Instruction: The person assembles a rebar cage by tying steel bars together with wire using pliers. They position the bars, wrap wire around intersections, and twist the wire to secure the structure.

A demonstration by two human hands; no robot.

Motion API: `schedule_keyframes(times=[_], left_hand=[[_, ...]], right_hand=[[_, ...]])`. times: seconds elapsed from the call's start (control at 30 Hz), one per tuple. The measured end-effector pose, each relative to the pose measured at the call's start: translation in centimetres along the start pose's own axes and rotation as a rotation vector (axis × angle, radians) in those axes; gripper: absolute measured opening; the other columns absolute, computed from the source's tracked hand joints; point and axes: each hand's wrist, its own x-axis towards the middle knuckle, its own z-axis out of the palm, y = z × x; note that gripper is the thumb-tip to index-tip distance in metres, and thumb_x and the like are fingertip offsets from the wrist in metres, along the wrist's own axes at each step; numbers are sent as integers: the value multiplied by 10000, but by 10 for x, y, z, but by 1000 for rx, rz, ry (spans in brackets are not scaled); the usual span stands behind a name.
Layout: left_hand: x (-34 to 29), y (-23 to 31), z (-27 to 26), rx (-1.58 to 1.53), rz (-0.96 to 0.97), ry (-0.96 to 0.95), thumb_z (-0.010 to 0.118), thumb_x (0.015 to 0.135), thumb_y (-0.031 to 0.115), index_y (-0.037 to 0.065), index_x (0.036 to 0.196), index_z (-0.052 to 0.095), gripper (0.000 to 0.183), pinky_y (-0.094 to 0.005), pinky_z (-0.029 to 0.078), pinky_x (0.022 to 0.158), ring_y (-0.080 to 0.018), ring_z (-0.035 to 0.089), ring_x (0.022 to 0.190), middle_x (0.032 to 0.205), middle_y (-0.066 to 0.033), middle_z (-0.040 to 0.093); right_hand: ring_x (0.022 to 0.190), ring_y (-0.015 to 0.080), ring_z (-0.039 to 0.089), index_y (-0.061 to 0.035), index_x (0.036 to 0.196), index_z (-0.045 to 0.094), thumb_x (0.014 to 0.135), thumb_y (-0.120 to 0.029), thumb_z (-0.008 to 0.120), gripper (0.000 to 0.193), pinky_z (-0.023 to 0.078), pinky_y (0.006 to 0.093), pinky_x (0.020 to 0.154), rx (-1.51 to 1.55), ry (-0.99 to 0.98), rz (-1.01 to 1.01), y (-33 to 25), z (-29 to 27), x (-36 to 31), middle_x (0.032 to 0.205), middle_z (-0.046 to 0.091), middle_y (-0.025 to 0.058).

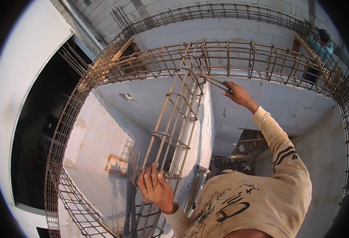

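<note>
A narrow rebar cage (pixel 170 119) of rusty long bars and bent stirrups runs away from me along the top of a pale block wall (pixel 206 123). Near its close end, my left hand (pixel 157 189) lies over a top bar, fingers on one side and thumb on the other. Farther off, my right hand (pixel 239 95) is closed round the handles of metal pincers (pixel 218 84). Their head points at the spot where this cage meets a wider crosswise rebar cage (pixel 238 59); the jaws are hard to make out. Beside my left hand stands a bundle of thin tie wires (pixel 131 186).
More rebar cages (pixel 65 127) follow the walls on the left and right. A grey pipe (pixel 200 169) rises near my body. Deep rooms drop away on both sides, with rubble (pixel 245 152) on the right. Another person (pixel 323 49) works at the far right.
</note>
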Motion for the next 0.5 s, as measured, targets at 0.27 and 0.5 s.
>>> schedule_keyframes(times=[0.27, 0.5], left_hand=[[4, 6, 0, 50, -36, 29, 370, 1130, 317, 92, 1126, 770, 459, -425, 585, 821, -301, 632, 1042, 1068, -70, 697], [6, 9, 0, 99, -29, 43, 350, 1124, 299, 58, 1071, 783, 498, -422, 584, 838, -304, 641, 1032, 1018, -86, 717]], right_hand=[[1067, 443, 665, 10, 1396, 467, 945, -541, 661, 738, 549, 506, 899, -233, -143, -140, 22, 8, 100, 1145, 621, 283], [1121, 430, 639, 92, 1211, 546, 952, -606, 610, 748, 548, 491, 920, -308, -169, -372, 0, 33, 140, 1156, 622, 278]])
